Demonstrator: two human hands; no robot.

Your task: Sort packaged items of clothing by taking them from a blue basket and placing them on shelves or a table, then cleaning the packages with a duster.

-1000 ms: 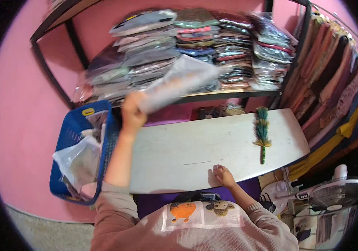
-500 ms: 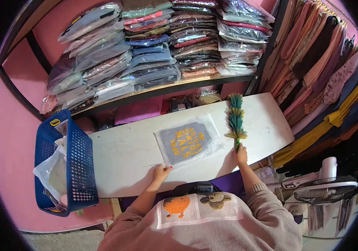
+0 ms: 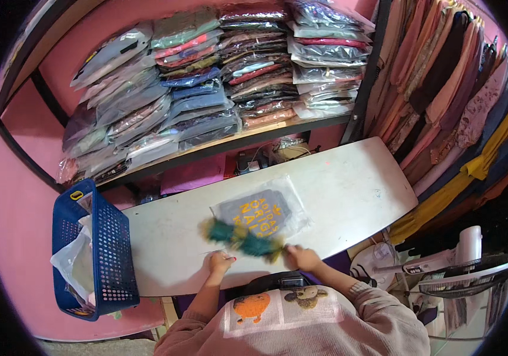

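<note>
Green-and-yellow feather duster point(image 3: 243, 239), blurred by motion, lies low across the near part of the white surface point(image 3: 349, 190), stretching from the right hand toward the left, just over the front edge of a flat clear plastic bag holding a folded grey garment with yellow lettering point(image 3: 260, 210). The right hand point(image 3: 301, 258) is clenched around the duster's handle end at the front edge of the surface. The left hand point(image 3: 221, 261) rests on the surface near the duster's bushy tip, fingers curled; whether it grips anything cannot be told.

The bagged garment lies flat near the middle of the surface, just beyond both hands. At the left end of the surface stands a blue perforated plastic basket point(image 3: 108, 249), with loose clear plastic bags point(image 3: 73, 264) inside it. Behind the surface, a dark-framed wooden shelf point(image 3: 266, 133) carries several stacks of folded clothes in clear bags point(image 3: 206, 77), side by side against a pink wall point(image 3: 22, 118). To the right hang long garments in pink, brown, yellow and dark blue point(image 3: 456, 101). Low on the right, beside the person, stands a white electric fan point(image 3: 461, 267). The person wears a pink sweater with a pale printed panel point(image 3: 277, 308).
</note>
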